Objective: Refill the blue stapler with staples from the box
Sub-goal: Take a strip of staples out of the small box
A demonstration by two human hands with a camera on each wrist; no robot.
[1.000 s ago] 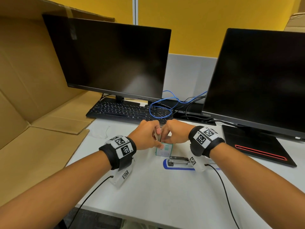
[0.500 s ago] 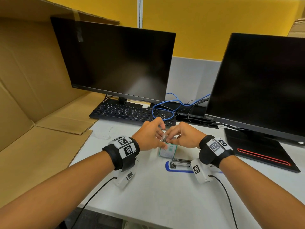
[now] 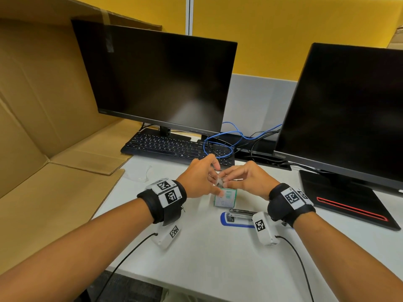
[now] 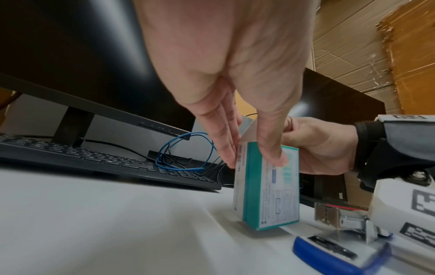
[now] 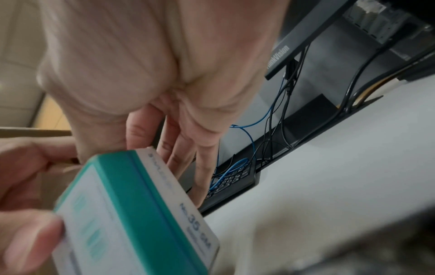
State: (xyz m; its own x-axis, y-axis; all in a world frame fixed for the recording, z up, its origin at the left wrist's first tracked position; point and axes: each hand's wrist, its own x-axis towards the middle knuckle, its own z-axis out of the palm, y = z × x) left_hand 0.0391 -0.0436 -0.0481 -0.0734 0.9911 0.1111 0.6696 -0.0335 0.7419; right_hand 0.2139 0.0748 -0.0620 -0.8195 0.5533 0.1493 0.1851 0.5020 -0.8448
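Observation:
A small teal and white staple box (image 3: 225,198) stands upright on the white desk (image 3: 218,258). My left hand (image 3: 212,182) holds it, thumb (image 4: 274,158) on the printed front and fingers on the left side. My right hand (image 3: 227,179) reaches in from behind and pinches the grey flap (image 3: 219,182) standing up at the box's top. What lies inside the box is hidden. The blue stapler (image 3: 236,216) lies just in front of the box with its metal magazine showing, partly under my right wrist. The right wrist view shows the box (image 5: 132,214) close up and blurred.
A black keyboard (image 3: 174,147) and a looped blue cable (image 3: 218,147) lie right behind the hands. Two dark monitors (image 3: 157,79) (image 3: 349,110) stand at the back. Flattened cardboard (image 3: 43,171) covers the left; a black monitor base (image 3: 344,197) sits right. A clear plastic scrap (image 3: 137,174) lies left.
My hands have parted slightly at the box's top, and the grey flap now stands up between them. The right wrist has swung out to the right. Box and stapler stay put.

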